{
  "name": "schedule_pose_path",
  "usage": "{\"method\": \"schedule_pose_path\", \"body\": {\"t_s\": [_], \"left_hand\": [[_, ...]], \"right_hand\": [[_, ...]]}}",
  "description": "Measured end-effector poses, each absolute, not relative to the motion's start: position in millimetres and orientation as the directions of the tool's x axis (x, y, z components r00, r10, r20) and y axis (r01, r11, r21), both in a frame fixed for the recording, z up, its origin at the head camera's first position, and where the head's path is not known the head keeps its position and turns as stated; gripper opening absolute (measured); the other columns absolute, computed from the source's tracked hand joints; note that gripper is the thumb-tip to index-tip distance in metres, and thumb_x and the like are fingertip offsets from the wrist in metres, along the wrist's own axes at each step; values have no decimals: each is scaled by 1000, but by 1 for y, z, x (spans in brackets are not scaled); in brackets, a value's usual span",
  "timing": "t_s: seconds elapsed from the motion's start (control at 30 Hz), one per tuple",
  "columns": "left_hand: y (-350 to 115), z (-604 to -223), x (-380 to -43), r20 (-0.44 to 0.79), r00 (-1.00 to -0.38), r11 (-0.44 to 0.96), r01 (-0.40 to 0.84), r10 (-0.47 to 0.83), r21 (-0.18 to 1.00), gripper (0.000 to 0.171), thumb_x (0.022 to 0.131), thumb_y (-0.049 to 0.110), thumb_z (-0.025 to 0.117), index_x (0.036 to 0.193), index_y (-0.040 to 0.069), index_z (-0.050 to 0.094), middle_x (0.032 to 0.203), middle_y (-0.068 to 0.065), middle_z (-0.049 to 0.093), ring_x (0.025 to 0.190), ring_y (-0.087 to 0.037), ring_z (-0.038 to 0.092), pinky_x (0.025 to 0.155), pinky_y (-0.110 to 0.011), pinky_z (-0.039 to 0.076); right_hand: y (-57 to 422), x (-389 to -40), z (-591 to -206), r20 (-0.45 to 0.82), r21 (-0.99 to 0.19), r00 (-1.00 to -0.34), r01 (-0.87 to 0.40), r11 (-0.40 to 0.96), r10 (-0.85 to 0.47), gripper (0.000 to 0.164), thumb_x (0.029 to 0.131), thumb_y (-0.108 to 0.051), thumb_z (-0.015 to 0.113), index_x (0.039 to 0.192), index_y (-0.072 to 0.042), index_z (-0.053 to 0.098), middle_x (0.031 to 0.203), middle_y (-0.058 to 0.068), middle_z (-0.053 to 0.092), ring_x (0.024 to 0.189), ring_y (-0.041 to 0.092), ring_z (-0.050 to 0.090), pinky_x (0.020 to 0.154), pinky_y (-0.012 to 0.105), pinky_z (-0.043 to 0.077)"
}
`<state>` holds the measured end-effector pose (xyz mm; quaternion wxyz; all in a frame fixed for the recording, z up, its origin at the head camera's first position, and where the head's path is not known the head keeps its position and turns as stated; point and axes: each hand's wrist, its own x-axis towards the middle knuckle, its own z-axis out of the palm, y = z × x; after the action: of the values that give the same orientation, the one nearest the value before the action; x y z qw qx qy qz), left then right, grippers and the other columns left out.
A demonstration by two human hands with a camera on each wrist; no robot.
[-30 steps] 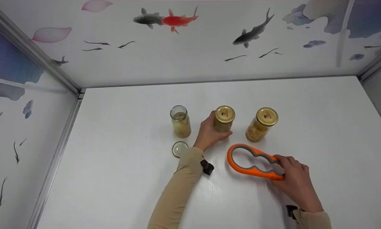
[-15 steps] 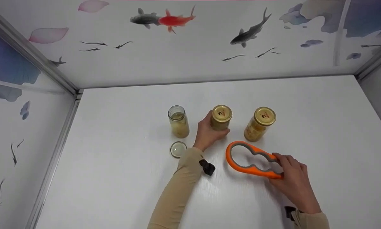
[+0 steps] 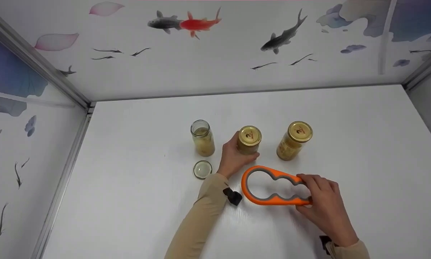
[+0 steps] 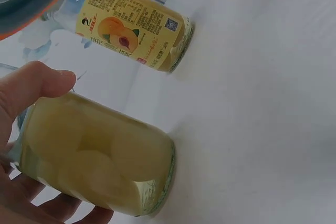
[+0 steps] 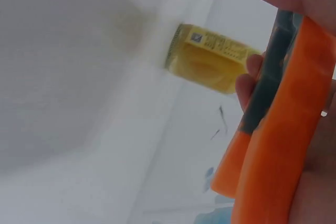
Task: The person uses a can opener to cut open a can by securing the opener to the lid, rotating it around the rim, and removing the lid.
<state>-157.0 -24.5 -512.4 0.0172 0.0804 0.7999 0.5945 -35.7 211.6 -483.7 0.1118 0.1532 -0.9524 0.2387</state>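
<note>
My left hand (image 3: 234, 156) grips a glass jar with a gold lid (image 3: 250, 136), fingers and thumb wrapped round its sides. Pale round fruit in cloudy liquid shows through this jar (image 4: 97, 153) in the left wrist view. With my right hand (image 3: 327, 207) I hold an orange jar opener (image 3: 251, 196) by its narrow end, its grey-lined loop pointing left. The opener is apart from the jar, nearer to me. In the right wrist view the orange handle (image 5: 283, 129) crosses the palm.
To the left stands an uncapped jar (image 3: 203, 144), with a loose lid (image 3: 202, 169) lying in front of it. A third jar, gold-lidded (image 3: 295, 140), stands on the right. Fish-patterned panels (image 3: 229, 75) border the white table (image 3: 129, 201) at the back and left.
My right hand has brought the jar opener leftward, and its loop has turned more level. The jar in my left hand has shifted slightly toward me.
</note>
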Motion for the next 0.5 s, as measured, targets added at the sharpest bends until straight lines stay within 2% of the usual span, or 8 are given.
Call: {"method": "schedule_pose_path", "body": {"t_s": [0.1, 0.27, 0.4, 0.47, 0.5], "left_hand": [[-25, -512, -151, 80, -984, 273, 121, 157, 954, 61, 73, 10, 84, 127, 9, 55, 121, -1, 62, 115, -15, 55, 98, -32, 43], [-24, -514, -140, 131, -973, 207, 170, 190, 964, 58, 72, 3, 84, 123, 9, 57, 119, 0, 63, 113, -12, 56, 98, -29, 42], [-24, -514, -129, 246, -942, 173, 288, 229, 942, 57, 70, -3, 83, 120, 7, 57, 114, -2, 65, 106, -10, 59, 93, -27, 46], [-23, -511, -123, 310, -915, 62, 336, 259, 940, 53, 72, -7, 79, 117, 6, 56, 110, -2, 65, 102, -9, 59, 90, -26, 48], [-23, -508, -119, 311, -904, -75, 302, 294, 950, 44, 78, -9, 72, 116, 8, 57, 108, -2, 65, 100, -10, 59, 87, -26, 49]], "right_hand": [[205, -35, -474, 294, -410, -920, -366, 836, -259, 75, 49, 5, 89, 119, -3, 61, 105, 8, 61, 99, 29, 55, 85, 44, 34], [198, -39, -457, 361, -366, -883, -430, 825, -300, 77, 47, 4, 90, 118, -1, 61, 104, 10, 61, 98, 30, 54, 83, 42, 34], [194, -46, -444, 422, -330, -842, -488, 808, -335, 75, 48, 2, 90, 118, -1, 61, 104, 12, 61, 97, 31, 55, 82, 41, 35], [192, -50, -438, 444, -314, -824, -511, 800, -352, 75, 48, 2, 89, 118, 0, 61, 104, 13, 61, 97, 31, 55, 82, 41, 35], [191, -52, -435, 453, -303, -815, -522, 797, -362, 74, 49, 1, 89, 117, 0, 61, 104, 13, 61, 97, 31, 55, 81, 41, 35]]}}
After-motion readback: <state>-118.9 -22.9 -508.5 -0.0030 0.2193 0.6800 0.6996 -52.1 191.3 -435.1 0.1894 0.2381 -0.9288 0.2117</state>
